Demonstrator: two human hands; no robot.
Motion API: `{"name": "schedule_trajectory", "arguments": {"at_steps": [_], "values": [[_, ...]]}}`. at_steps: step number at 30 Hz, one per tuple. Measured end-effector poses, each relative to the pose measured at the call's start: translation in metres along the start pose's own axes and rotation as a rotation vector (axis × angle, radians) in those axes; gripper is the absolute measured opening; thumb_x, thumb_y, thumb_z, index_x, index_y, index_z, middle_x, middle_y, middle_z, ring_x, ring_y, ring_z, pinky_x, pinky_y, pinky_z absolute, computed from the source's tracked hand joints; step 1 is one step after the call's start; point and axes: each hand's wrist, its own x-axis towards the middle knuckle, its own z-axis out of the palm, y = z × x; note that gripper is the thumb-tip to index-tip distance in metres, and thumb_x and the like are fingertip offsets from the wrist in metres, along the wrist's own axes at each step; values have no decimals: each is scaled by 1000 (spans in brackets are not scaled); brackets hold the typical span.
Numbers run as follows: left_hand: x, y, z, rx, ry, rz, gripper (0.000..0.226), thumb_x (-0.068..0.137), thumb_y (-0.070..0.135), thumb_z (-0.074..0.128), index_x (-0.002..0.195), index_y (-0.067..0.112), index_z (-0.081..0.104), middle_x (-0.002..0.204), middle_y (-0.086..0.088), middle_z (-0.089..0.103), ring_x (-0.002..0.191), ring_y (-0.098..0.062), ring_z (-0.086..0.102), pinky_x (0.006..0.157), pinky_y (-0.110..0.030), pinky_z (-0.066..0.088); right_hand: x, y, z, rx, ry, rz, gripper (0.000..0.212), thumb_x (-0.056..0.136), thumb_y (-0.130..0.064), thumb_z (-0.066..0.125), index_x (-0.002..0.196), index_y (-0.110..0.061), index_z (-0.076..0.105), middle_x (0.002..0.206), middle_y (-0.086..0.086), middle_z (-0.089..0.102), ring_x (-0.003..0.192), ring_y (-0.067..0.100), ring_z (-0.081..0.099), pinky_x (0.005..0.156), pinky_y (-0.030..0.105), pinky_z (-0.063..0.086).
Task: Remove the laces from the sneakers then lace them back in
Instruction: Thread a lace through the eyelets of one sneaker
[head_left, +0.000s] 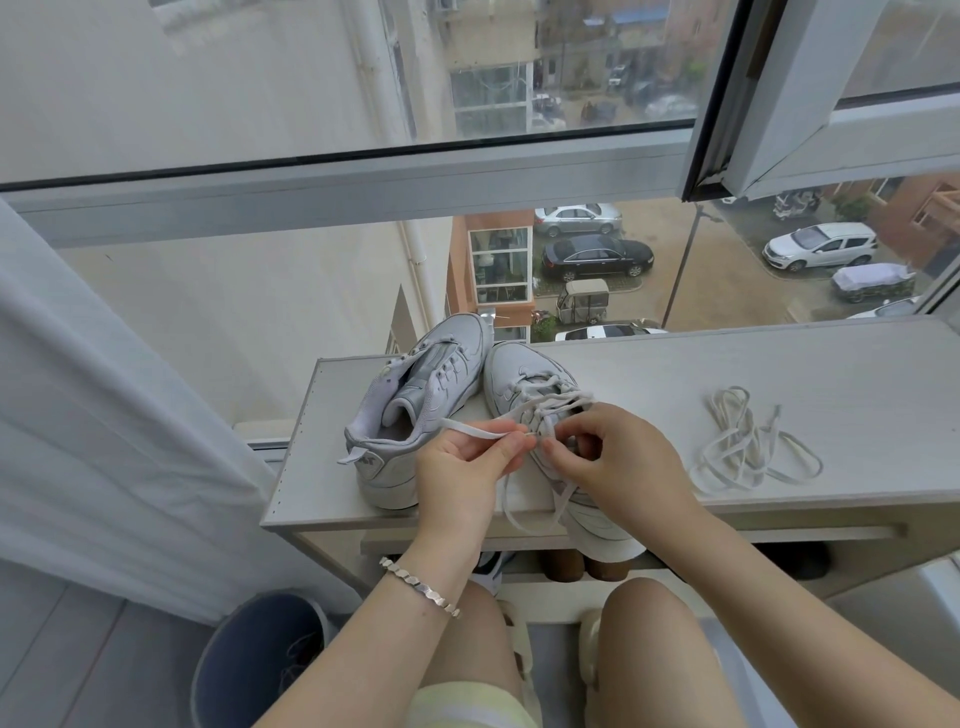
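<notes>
White leather sneaker (524, 374) at the pale grey counter's (779, 364) front edge; left hand (462, 467) and right hand (618, 457), grips clamped on its soft, limp white lace (467, 427), likely best guided by its tip.

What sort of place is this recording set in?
Probably a flat's window nook, several floors up: a large window overlooks parked cars far below, a white curtain hangs at the left, and a low cabinet holds sneakers on top with more shoes beneath.
</notes>
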Motion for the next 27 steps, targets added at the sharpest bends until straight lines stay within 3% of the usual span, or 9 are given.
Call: {"name": "schedule_trajectory", "arguments": {"at_steps": [2,6,12,16,19,23,27], "values": [[0,0,0,-13,-13,-5,13,77,-9,64,78,4,66,71,-4,72,69,-15,70,66,-20,56,0,0,0,-3,-1,6,24,84,-36,61,71,-16,67,60,-4,44,62,13,44,53,28,31],[2,0,0,-32,-16,-24,15,77,-10,63,76,5,66,69,-3,72,66,-13,69,65,-19,56,0,0,0,8,5,-17,27,84,-35,62,63,-18,61,57,-3,42,59,13,41,52,28,29],[9,-2,3,208,10,106,21,71,-4,72,67,16,70,68,9,70,71,-1,67,66,-11,49,0,0,0,19,-5,-13,27,85,-36,61,66,-16,64,58,-3,44,60,12,42,54,32,33],[13,-3,4,310,19,140,24,69,1,76,64,23,69,70,11,70,73,-2,65,70,-13,49,1,0,-7,64,-49,-7,20,89,-21,54,82,-14,72,76,5,64,75,17,55,69,36,44],[13,-1,5,285,-72,62,23,71,0,74,64,21,71,68,11,71,74,-2,66,74,-15,50,4,2,-12,61,-117,-31,24,91,-15,51,99,-25,72,81,-7,60,77,11,51,70,29,41],[11,3,6,234,-135,12,14,76,-1,69,73,13,70,68,7,68,61,9,60,56,-5,42,9,5,-6,-49,-126,-40,22,92,-20,53,105,-26,69,82,-13,46,81,9,48,68,26,37],[7,2,8,255,-153,-29,8,79,9,70,81,14,64,72,4,64,62,3,58,52,-12,43,8,3,0,-138,-33,-8,20,92,-24,52,102,-20,69,100,-4,55,90,18,56,71,29,41]]}}
